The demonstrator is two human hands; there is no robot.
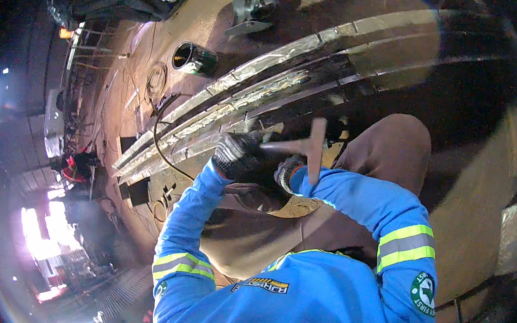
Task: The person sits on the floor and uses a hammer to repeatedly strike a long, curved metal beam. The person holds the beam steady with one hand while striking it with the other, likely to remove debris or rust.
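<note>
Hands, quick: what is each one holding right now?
Left hand: gloved, closed around the handle end of a slim metal hammer.
Right hand: gloved, closed; what it grips cannot be told.

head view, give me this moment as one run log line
left hand gloved, grips hammer handle | right hand gloved, on hammer | over long metal rails | can beyond

Two gloved hands, left and right, and one chipping hammer. One open dark can, one angle grinder, one black cable. Several long metal strips, exact count unclear.
</note>
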